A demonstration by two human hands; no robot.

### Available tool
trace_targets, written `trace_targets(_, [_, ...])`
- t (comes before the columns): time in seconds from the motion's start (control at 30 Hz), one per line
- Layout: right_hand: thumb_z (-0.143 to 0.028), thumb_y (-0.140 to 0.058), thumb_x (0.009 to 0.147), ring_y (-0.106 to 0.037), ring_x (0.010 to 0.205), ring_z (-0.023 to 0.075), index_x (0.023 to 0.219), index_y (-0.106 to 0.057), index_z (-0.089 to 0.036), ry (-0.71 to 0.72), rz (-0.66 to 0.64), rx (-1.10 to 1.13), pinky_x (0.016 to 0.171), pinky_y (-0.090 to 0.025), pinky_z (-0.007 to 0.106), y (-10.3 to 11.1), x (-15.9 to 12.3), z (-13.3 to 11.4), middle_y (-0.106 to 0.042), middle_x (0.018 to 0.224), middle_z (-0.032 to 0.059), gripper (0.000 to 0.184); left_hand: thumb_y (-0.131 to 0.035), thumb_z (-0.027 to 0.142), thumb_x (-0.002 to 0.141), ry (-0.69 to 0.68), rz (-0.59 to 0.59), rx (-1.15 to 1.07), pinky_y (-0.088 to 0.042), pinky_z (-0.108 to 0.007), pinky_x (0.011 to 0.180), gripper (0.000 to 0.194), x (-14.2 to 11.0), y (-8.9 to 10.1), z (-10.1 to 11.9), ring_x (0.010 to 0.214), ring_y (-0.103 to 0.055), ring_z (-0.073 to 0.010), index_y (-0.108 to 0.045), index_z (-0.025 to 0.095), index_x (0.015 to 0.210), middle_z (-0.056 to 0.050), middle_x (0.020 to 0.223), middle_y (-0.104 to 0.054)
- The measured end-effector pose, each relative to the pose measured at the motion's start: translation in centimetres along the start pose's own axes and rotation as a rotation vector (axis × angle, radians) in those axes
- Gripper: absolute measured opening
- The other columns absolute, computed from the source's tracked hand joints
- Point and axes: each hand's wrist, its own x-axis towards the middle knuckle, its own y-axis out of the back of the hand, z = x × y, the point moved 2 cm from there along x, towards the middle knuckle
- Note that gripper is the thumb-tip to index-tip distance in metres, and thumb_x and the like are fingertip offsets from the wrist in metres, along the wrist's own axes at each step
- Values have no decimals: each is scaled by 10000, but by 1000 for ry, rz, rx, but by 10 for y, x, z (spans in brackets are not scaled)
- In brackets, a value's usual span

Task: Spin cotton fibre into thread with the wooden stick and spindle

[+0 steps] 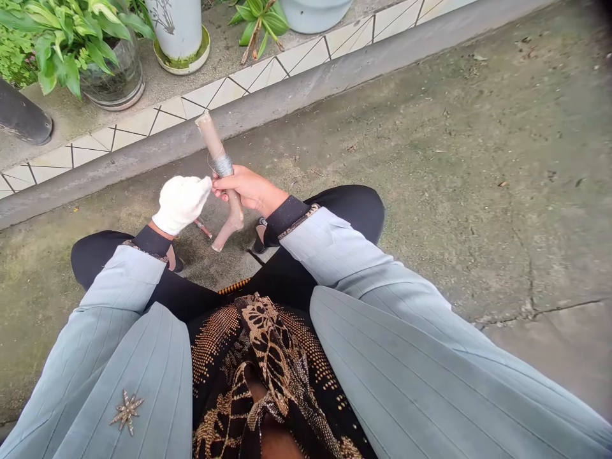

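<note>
White cloth is covering the left hand (180, 205), which is bunched just beside the right hand (249, 190); whether it is holding anything cannot be told. The right hand's grip is closed around a forked wooden stick (211, 141) wound with wire (222, 165), above the concrete ground (382, 159). A concrete curb (268, 108) is running behind it, with potted plants (71, 44) standing past the tiles (239, 83).

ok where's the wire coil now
In the head view, the wire coil is wound round the forked wooden stick, just above the bare right hand, with the white-gloved left hand to its left.
</note>
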Motion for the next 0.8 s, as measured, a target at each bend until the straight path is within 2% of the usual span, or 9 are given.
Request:
trace_targets(0.27, [88,-599,866,-540,532,86,833,-553,-144,-77,-73,68,504,-457,156,1,0,1,-600,616,7,239,-401,337,1111,-139,37,-45,-502,-468,892,385,-2,6,0,835,-684,-269,-736,174,1204,-127,848,-688])
trace_targets(0.53, [107,-596,830,-560,541,76,805,-572,-124,-103,-105,103,517,-475,140,4,3,4,-594,597,1,234,-418,325,1111,-227,45,-38,-513,-497,918,392,-4,0,-6,885,-715,-283,-701,147,1317,-143,900,-708])
trace_targets(0.67, [98,-585,824,-560,547,72,797,-575,-121,-130,-115,121,511,-463,133,4,2,5,-588,590,-8,220,-412,337,1113,-221,-5,-55,-506,-515,949,409,-3,1,-6,919,-721,-294,-695,156,1345,-148,938,-714])
trace_targets(0.8, [75,-608,819,-557,548,75,811,-578,-124,-149,-124,129,522,-469,144,5,2,5,-599,604,-5,202,-423,393,1106,-159,-61,-110,-513,-517,948,417,0,6,-2,917,-729,-299,-713,181,1319,-144,945,-715])
